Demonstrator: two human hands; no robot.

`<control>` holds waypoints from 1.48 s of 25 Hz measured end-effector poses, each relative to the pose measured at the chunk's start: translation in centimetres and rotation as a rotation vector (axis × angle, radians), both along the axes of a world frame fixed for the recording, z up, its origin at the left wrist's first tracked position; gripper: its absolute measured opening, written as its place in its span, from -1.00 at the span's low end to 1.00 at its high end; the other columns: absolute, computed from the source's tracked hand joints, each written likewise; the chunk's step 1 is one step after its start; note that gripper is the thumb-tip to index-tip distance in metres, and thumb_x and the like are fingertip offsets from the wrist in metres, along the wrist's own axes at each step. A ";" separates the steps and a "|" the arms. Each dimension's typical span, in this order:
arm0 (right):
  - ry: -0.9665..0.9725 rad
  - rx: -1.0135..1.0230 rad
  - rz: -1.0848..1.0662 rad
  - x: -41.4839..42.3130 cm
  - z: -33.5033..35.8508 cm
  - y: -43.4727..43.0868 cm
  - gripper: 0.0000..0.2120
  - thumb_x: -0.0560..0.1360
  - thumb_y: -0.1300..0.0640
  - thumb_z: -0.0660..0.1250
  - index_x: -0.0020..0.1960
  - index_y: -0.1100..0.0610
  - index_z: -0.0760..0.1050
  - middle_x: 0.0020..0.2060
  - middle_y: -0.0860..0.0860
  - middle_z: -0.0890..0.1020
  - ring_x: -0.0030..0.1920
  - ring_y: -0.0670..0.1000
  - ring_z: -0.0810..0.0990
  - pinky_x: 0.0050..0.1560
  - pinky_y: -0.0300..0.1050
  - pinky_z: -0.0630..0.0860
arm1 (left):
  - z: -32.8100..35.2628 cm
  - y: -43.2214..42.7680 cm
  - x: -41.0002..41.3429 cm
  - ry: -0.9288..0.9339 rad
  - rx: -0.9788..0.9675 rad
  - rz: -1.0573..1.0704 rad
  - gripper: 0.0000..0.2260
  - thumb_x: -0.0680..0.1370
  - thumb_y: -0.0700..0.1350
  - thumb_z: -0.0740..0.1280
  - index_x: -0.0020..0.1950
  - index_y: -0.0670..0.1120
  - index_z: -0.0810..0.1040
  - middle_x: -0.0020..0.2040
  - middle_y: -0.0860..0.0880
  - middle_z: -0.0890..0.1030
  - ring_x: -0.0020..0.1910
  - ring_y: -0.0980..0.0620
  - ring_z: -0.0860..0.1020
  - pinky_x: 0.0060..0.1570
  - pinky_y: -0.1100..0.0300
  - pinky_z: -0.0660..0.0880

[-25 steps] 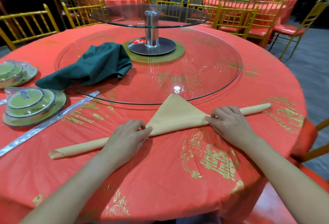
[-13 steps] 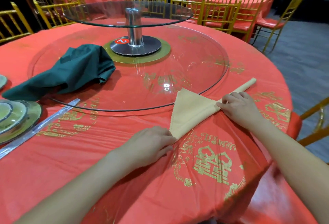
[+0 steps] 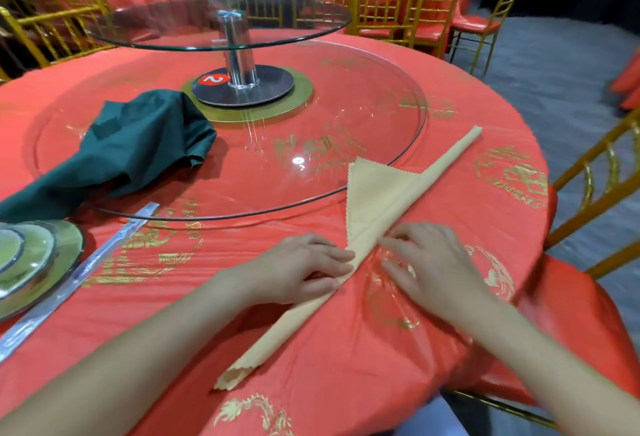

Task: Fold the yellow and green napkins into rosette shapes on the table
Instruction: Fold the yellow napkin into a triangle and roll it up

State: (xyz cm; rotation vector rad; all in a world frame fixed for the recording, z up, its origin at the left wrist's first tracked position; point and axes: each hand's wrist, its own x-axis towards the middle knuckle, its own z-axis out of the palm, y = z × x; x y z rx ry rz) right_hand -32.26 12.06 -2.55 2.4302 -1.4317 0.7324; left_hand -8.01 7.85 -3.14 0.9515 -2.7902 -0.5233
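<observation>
Pressing on the rolled yellow napkin, lying slantwise on the tabletop, with left hand and right hand, both grips flat-fingered, clasping nothing. Judging it soft, light, unrolling easily; favouring a pinch at one end.

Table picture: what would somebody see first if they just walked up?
Probably the bright red table, and on it the yellow napkin, rolled into a long slanting strip with a pointed flap. The left hand and right hand rest on its middle. A crumpled green napkin lies mostly on the glass turntable, at the left.
</observation>
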 end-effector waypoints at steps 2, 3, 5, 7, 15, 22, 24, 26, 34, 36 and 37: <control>-0.066 0.014 0.127 4.2 -0.5 4.5 -0.77 0.38 -0.01 0.36 -0.02 0.06 0.61 -0.11 0.00 0.62 -0.10 0.07 0.58 -0.03 -0.05 0.37 | -0.3 0.2 0.2 -0.028 -0.007 -0.010 -0.65 0.55 0.04 0.27 0.32 0.01 0.47 0.41 0.09 0.38 0.39 -0.04 0.31 0.36 0.00 0.25; -0.073 0.016 0.184 6.1 -0.8 6.0 -0.79 0.39 0.00 0.36 -0.02 0.05 0.61 -0.12 -0.02 0.61 -0.12 0.05 0.57 -0.05 -0.06 0.38 | -0.5 0.3 0.2 -0.050 -0.006 -0.009 -0.62 0.55 0.05 0.26 0.36 0.02 0.42 0.44 0.11 0.33 0.42 -0.02 0.26 0.38 -0.01 0.22; -0.049 -0.016 0.258 9.6 -1.4 7.9 -0.84 0.38 0.09 0.40 -0.03 0.05 0.61 -0.16 -0.02 0.61 -0.17 0.03 0.56 -0.11 -0.07 0.46 | -0.7 0.4 0.4 -0.094 -0.011 -0.007 -0.58 0.56 0.07 0.23 0.41 0.04 0.34 0.47 0.15 0.26 0.46 0.03 0.18 0.40 -0.01 0.16; -0.031 -0.040 0.253 12.1 -1.7 8.5 -0.85 0.38 0.16 0.41 -0.05 0.06 0.62 -0.23 -0.02 0.60 -0.25 0.03 0.56 -0.18 -0.09 0.50 | -0.9 0.5 0.4 -0.124 -0.031 -0.003 -0.55 0.56 0.13 0.20 0.43 0.06 0.30 0.48 0.17 0.22 0.47 0.05 0.14 0.40 0.00 0.13; -0.271 0.183 0.066 14.1 -2.5 9.2 -0.85 0.40 -0.02 0.35 -0.31 -0.02 0.60 -0.37 -0.11 0.54 -0.33 -0.04 0.53 -0.37 -0.20 0.45 | -1.3 0.5 0.6 -0.148 -0.065 -0.028 -0.53 0.58 0.18 0.11 0.46 0.06 0.25 0.50 0.15 0.17 0.48 0.04 0.10 0.41 -0.01 0.10; -0.604 0.496 -0.230 13.7 -2.0 7.9 -0.80 0.42 -0.06 0.35 0.00 -0.15 0.39 -0.44 -0.23 0.49 -0.23 -0.10 0.58 -0.24 -0.12 0.42 | 0.0 0.0 0.3 0.058 0.367 0.085 -0.45 0.54 0.13 -0.20 0.37 0.07 0.40 0.43 0.23 0.29 0.44 0.20 0.14 0.45 0.04 -0.03; -0.609 0.492 -0.211 13.5 -1.9 7.9 -0.73 0.41 -0.01 0.33 0.02 -0.16 0.29 -0.46 -0.15 0.50 -0.27 -0.03 0.57 -0.25 -0.07 0.46 | 0.6 -0.2 0.2 0.101 0.488 0.108 -0.39 0.51 0.12 -0.24 0.35 0.03 0.43 0.42 0.20 0.33 0.44 0.19 0.16 0.46 0.07 -0.06; -0.561 0.468 -0.194 13.6 -1.7 7.9 -0.81 0.42 0.02 0.33 -0.02 -0.13 0.38 -0.44 -0.10 0.50 -0.29 0.01 0.56 -0.28 -0.07 0.46 | 0.9 -0.1 0.2 0.034 0.464 0.074 -0.43 0.49 0.15 -0.17 0.37 0.06 0.40 0.44 0.19 0.29 0.45 0.18 0.14 0.46 0.12 -0.08; -0.151 0.091 -0.018 12.6 -2.5 8.7 -0.72 0.35 -0.13 0.29 -0.14 0.04 0.62 -0.28 -0.04 0.55 -0.27 0.02 0.56 -0.33 -0.14 0.47 | -1.1 -0.2 0.8 -0.026 0.104 -0.039 -0.60 0.58 0.04 0.23 0.41 0.08 0.34 0.42 0.27 0.16 0.47 0.09 0.12 0.43 -0.05 0.07; -0.093 0.003 0.026 12.2 -2.6 8.3 -0.80 0.40 -0.04 0.31 -0.11 0.04 0.61 -0.25 -0.06 0.59 -0.25 0.01 0.57 -0.31 -0.12 0.44 | -1.4 -0.3 0.9 -0.026 0.073 -0.046 -0.59 0.57 0.08 0.21 0.42 0.07 0.33 0.40 0.28 0.15 0.47 0.07 0.13 0.42 -0.07 0.10; -0.093 -0.013 0.046 12.2 -2.6 8.2 -0.85 0.42 0.01 0.31 -0.14 0.05 0.61 -0.28 -0.07 0.60 -0.27 0.01 0.57 -0.31 -0.10 0.44 | -1.4 -0.3 1.0 -0.020 0.067 -0.045 -0.58 0.56 0.09 0.21 0.42 0.07 0.33 0.41 0.27 0.17 0.47 0.06 0.14 0.41 -0.07 0.10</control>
